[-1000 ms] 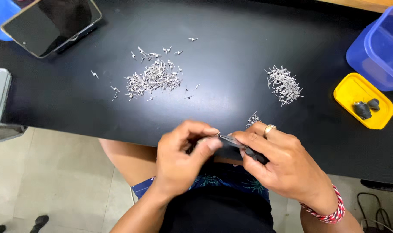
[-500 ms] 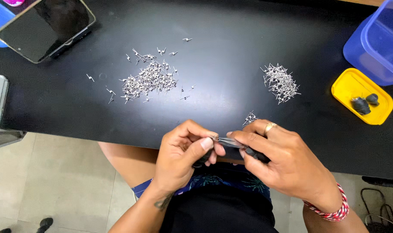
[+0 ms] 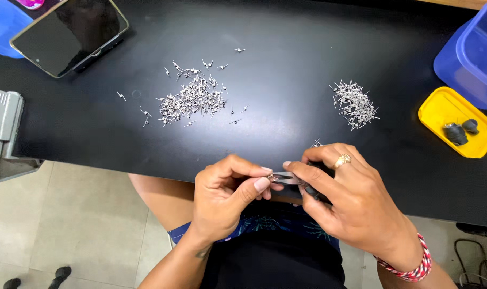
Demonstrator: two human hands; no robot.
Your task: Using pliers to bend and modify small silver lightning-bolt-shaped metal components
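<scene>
We see both hands meeting just off the near edge of the black table [image 3: 286, 69], over the lap, where the elbows can stay tucked and the work sits close under the eyes. The right hand [image 3: 355, 200] is wrapped around small pliers [image 3: 289, 179], the forefinger laid along the top to steady the nose, so the tool points left toward the other hand. The left hand [image 3: 227, 192] is pinched narrow, thumb and forefinger closed at the pliers' tip on what looks like one tiny metal part; the part itself is too small for us to make out clearly. On the table lie two heaps of the same little wire pieces, well apart: a loose, scattered left pile [image 3: 192, 99] with strays around it, and a tighter right pile [image 3: 354, 104] nearer the tool hand. We judge that keeping them apart stops two lots from mixing. A few pieces [image 3: 316, 143] lie just beyond the right knuckles. A yellow lid [image 3: 441, 109] at the far right holds two dark rubbery caps [image 3: 461, 130], beside a blue tub [image 3: 468, 59]. A phone [image 3: 69, 35] lies screen-up at the far left, out of the working area, and a grey metal thing [image 3: 2, 126] stands at the left edge.
</scene>
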